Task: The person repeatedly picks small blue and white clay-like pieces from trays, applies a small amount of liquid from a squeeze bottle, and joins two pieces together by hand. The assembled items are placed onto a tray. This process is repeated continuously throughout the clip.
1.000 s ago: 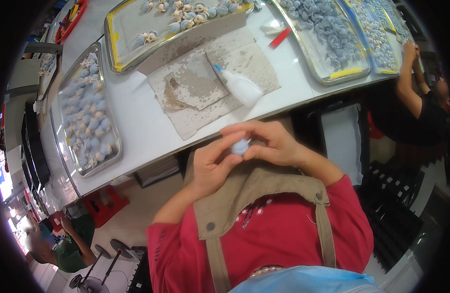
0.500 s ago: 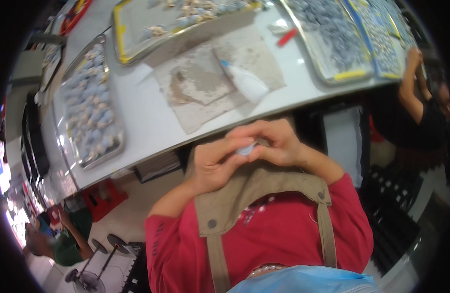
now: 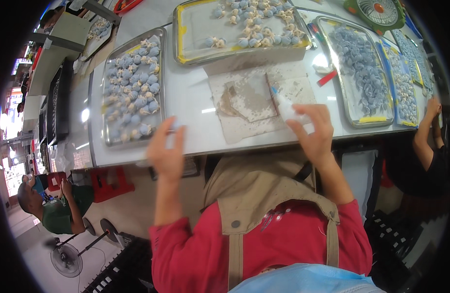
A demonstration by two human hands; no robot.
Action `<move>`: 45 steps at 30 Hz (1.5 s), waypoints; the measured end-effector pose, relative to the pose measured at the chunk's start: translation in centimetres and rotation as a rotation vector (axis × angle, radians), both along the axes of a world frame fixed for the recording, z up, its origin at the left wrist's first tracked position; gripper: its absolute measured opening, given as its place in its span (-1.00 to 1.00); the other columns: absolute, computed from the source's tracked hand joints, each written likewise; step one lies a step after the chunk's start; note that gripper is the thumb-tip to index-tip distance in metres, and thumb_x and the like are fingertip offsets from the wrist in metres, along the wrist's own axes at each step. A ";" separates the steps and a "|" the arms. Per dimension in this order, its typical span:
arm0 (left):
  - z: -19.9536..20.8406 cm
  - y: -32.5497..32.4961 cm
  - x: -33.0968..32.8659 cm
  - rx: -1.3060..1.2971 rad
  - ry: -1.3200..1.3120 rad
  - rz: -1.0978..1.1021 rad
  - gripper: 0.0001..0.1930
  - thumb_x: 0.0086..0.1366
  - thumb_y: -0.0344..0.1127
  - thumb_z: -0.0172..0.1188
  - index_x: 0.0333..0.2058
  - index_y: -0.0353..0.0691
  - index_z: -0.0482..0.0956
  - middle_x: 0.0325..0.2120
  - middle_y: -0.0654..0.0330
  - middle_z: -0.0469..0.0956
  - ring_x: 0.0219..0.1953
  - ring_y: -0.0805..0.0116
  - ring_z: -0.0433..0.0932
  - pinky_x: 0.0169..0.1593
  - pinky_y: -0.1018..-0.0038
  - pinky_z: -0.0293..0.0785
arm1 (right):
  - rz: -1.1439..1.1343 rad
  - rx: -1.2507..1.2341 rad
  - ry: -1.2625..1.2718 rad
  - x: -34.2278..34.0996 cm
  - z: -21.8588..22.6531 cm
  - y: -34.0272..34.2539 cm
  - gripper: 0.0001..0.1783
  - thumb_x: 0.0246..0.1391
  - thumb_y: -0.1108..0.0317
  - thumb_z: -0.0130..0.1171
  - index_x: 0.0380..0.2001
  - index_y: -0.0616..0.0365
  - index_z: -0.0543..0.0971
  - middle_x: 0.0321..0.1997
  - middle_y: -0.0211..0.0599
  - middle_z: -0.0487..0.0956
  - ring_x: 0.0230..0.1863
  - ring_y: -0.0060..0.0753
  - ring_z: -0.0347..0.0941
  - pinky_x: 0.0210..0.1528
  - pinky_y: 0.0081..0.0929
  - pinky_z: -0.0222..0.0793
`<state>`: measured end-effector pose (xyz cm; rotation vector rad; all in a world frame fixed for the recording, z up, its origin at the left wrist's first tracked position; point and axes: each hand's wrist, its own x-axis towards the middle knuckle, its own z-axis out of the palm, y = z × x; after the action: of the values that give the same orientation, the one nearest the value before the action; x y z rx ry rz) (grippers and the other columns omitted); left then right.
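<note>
My left hand [image 3: 167, 149], blurred, is raised at the table's front edge beside the left tray. A small pale-blue piece [image 3: 175, 125] shows pinched at its fingertips; its exact shape is smeared. My right hand [image 3: 314, 131] is at the back end of a white squeeze bottle [image 3: 286, 108] with a blue tip. Thumb and index finger stand apart on either side of the bottle, not visibly closed on it. The bottle lies on a stained cardboard sheet [image 3: 225, 129]. The left metal tray [image 3: 162, 46] holds many small blue-and-cream figures [image 3: 139, 93].
A yellow-edged tray [image 3: 180, 36] with more figures stands at the back. On the right, another tray [image 3: 388, 119] holds grey-blue petal-like pieces. A red-handled tool [image 3: 327, 78] and a green fan [image 3: 379, 9] are nearby. Co-workers sit at both sides.
My hands were together before my chest over a small pale-blue piece. They have parted: the left moved toward the left tray, the right to the bottle. The view has shifted too.
</note>
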<state>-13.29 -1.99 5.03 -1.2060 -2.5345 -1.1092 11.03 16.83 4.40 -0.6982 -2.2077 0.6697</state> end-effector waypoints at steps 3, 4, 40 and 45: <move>-0.8 -1.2 -4.5 -0.073 0.177 0.090 -0.77 0.06 -0.40 0.25 -0.25 -0.24 0.58 -0.39 0.17 0.58 -0.40 0.35 0.52 -0.29 0.50 0.42 | -0.149 0.025 -0.029 0.0 -0.7 0.7 -0.60 -0.23 0.35 0.33 -0.23 0.16 0.50 -0.33 -0.24 0.48 -0.32 -0.24 0.39 -0.25 -0.36 0.29; -1.0 -0.4 -5.6 -0.041 0.262 0.056 -0.79 0.05 -0.41 0.24 -0.27 -0.24 0.57 -0.39 0.18 0.58 -0.42 0.31 0.51 -0.30 0.48 0.42 | -0.176 -0.010 -0.052 0.1 -1.1 0.7 -0.58 -0.23 0.33 0.34 -0.23 0.17 0.49 -0.31 -0.23 0.47 -0.30 -0.23 0.38 -0.24 -0.36 0.28; -2.4 4.2 12.4 0.320 -1.632 -0.440 -0.59 0.20 -0.59 0.03 0.05 -0.36 0.29 -0.04 0.08 0.39 -0.16 0.40 0.49 -0.09 0.59 0.41 | 0.026 -0.885 0.313 5.6 0.4 -2.7 -0.69 -0.10 0.51 0.26 -0.26 0.20 0.41 -0.35 -0.42 0.49 -0.40 -0.74 0.37 -0.38 -0.75 0.31; -2.7 3.8 12.3 0.322 -1.538 -0.442 -0.57 0.16 -0.61 0.08 0.04 -0.38 0.31 -0.15 0.11 0.44 -0.23 0.46 0.48 -0.13 0.60 0.41 | 0.032 -0.752 0.296 5.7 1.4 -3.6 -0.67 -0.12 0.48 0.31 -0.27 0.23 0.43 -0.39 -0.40 0.52 -0.42 -0.72 0.39 -0.44 -0.72 0.32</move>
<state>-0.98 1.77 2.35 -0.9142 -2.4950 -3.3825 16.75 13.27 5.84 -0.8519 -1.6693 1.5447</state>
